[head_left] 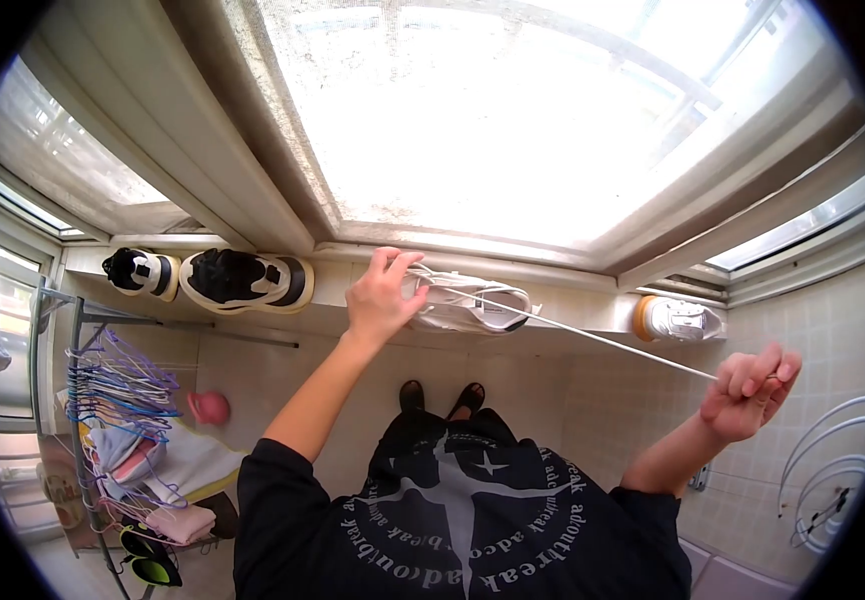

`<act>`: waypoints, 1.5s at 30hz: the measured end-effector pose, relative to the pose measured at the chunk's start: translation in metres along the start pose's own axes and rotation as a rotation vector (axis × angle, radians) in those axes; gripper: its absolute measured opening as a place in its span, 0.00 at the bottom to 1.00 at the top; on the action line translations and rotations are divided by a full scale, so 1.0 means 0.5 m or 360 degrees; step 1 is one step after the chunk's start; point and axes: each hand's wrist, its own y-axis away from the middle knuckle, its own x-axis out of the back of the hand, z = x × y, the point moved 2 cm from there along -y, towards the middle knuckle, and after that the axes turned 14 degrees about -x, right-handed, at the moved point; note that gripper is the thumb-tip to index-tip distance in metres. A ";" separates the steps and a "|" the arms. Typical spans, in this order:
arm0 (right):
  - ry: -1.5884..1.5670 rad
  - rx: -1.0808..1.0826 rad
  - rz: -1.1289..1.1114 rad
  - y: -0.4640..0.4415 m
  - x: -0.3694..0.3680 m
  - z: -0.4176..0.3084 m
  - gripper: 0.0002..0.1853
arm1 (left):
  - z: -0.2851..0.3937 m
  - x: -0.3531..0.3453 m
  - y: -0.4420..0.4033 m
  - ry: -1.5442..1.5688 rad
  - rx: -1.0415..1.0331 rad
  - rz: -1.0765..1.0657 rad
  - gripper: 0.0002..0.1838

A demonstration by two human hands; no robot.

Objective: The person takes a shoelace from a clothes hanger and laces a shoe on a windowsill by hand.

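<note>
A white shoe (473,304) lies on its side of the window ledge, in front of the middle pane. At its left end, my left hand (385,292) has its fingers bent around the laced part, touching the laces. A long white shoelace (603,341) runs taut from the shoe to the right. Its far end is pinched in my right hand (751,390), which is raised well to the right of the shoe with its fingers closed.
Black-and-white shoes (243,281) stand at the ledge's left, a white shoe (681,320) at its right. A metal rack (81,400) with hangers (123,385) and cloths stands at the left. Coiled pale tubing (823,470) is at the right; a pink object (210,407) is lower left.
</note>
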 end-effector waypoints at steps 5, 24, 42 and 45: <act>0.0991 -0.0591 0.0211 0.012 0.032 0.050 0.08 | -0.001 -0.005 0.002 -0.0048 0.0013 -0.0019 0.28; 0.2704 -0.0222 -0.0606 -0.013 -0.290 0.586 0.02 | -0.004 -0.016 0.012 0.0045 -0.0047 0.0153 0.30; 0.0756 -0.1167 -0.0659 -0.034 -0.157 0.298 0.04 | 0.003 -0.013 0.011 0.0141 -0.0011 0.0085 0.17; 0.0833 -0.1169 -0.0697 -0.019 -0.128 0.303 0.04 | 0.005 -0.012 0.010 0.0129 -0.0045 0.0083 0.14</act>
